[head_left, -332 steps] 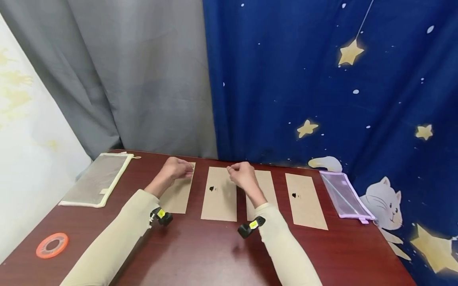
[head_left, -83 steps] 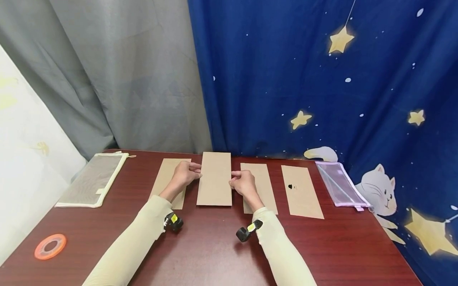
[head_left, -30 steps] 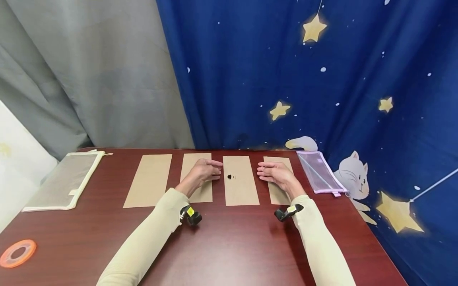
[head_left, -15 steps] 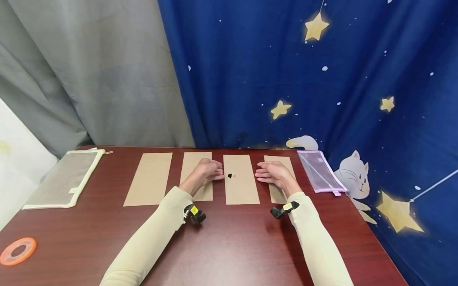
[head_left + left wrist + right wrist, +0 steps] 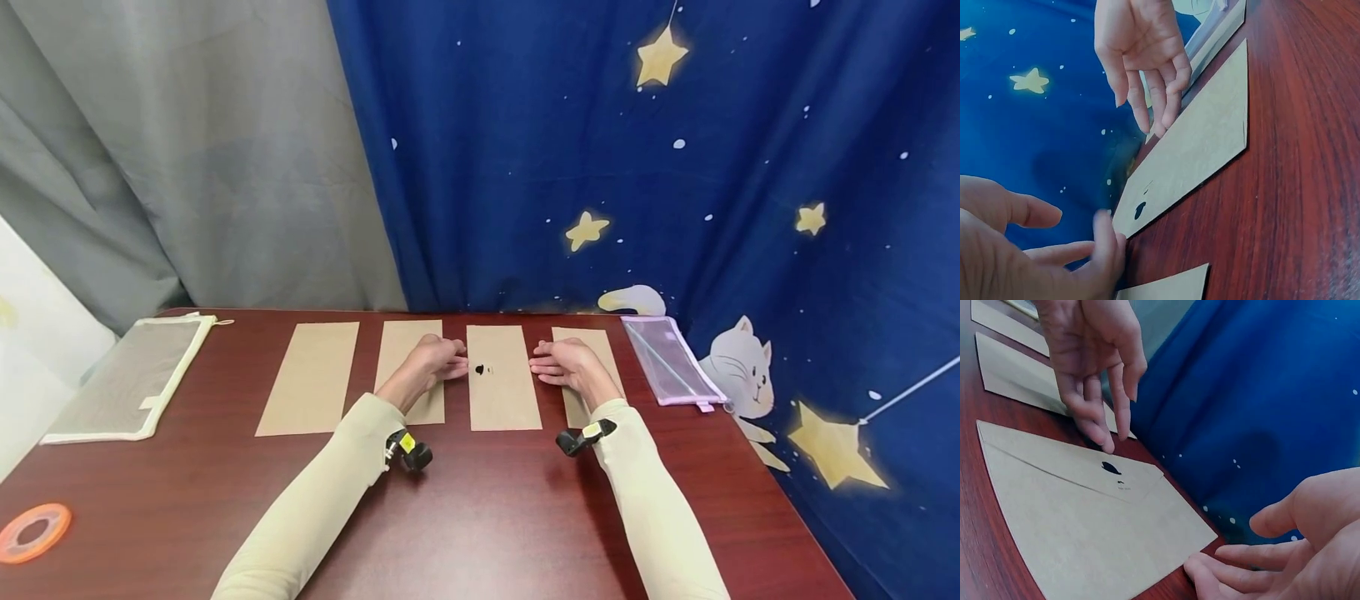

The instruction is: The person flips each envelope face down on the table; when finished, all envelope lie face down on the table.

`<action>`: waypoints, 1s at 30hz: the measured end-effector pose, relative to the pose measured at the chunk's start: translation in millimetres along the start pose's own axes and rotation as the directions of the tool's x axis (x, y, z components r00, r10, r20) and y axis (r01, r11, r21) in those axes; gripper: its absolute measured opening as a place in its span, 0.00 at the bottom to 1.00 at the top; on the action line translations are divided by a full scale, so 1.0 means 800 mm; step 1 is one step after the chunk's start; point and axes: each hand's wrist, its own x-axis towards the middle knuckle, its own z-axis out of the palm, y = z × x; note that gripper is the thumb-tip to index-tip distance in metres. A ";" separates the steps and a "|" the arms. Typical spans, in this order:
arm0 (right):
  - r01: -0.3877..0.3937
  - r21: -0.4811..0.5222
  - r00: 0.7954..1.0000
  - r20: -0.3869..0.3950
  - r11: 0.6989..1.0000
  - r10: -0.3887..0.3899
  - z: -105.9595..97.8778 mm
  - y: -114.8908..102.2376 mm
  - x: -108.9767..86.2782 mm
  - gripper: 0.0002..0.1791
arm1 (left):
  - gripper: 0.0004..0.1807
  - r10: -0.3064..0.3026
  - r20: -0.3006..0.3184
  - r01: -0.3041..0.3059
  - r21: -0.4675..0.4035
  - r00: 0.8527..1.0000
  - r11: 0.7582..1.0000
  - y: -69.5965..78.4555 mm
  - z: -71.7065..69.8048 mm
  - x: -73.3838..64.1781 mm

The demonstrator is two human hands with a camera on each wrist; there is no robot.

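A brown paper envelope (image 5: 505, 400) lies flat on the table between my two hands, its small black hat print facing up. In the right wrist view the envelope's (image 5: 1094, 528) pointed flap shows. My left hand (image 5: 431, 364) is at its left edge, fingertips right at the paper, thumb apart from the fingers. At the opposite edge is my right hand (image 5: 568, 364), its fingers loosely extended and low beside the edge. Under the left hand lies a plain-sided envelope (image 5: 427, 408); the right hand partly covers another envelope (image 5: 592, 340).
A further plain envelope (image 5: 309, 379) lies at the left of the row. Beyond it sits a mesh pouch (image 5: 135, 379) with pale yellow trim. A purple mesh pouch (image 5: 671, 362) is at the right end. An orange ring-shaped object (image 5: 56, 529) lies front left. Curtains (image 5: 525, 167) hang behind the table.
Earlier the second envelope lay print up, then both hands held it raised; now it lies plain side up. Both hands have moved right to the third envelope and, just now, closer to its edges.
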 end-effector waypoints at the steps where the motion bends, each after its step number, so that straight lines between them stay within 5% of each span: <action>1: -0.002 -0.010 1.000 -0.009 1.000 0.002 0.002 0.000 -0.001 0.23 | 0.17 0.006 -0.002 -0.006 0.006 1.000 1.000 0.000 0.000 -0.001; 12: 0.069 0.015 0.998 0.001 0.997 -0.069 0.016 0.001 -0.010 0.23 | 0.20 0.091 0.011 -0.092 0.042 0.996 0.995 0.005 0.006 -0.013; 19: 0.184 0.013 0.983 0.000 0.983 -0.184 0.019 0.001 -0.021 0.28 | 0.20 0.189 0.016 -0.190 0.105 0.982 0.976 0.012 -0.001 -0.021; 25: 0.288 0.060 0.957 -0.048 0.956 -0.286 0.023 -0.009 -0.032 0.27 | 0.18 0.281 -0.051 -0.277 0.072 0.959 0.958 0.019 -0.008 -0.026; 30: 0.317 0.104 0.948 -0.072 0.943 -0.310 0.026 -0.016 -0.038 0.26 | 0.18 0.278 -0.083 -0.280 -0.013 0.957 0.960 0.025 -0.012 -0.029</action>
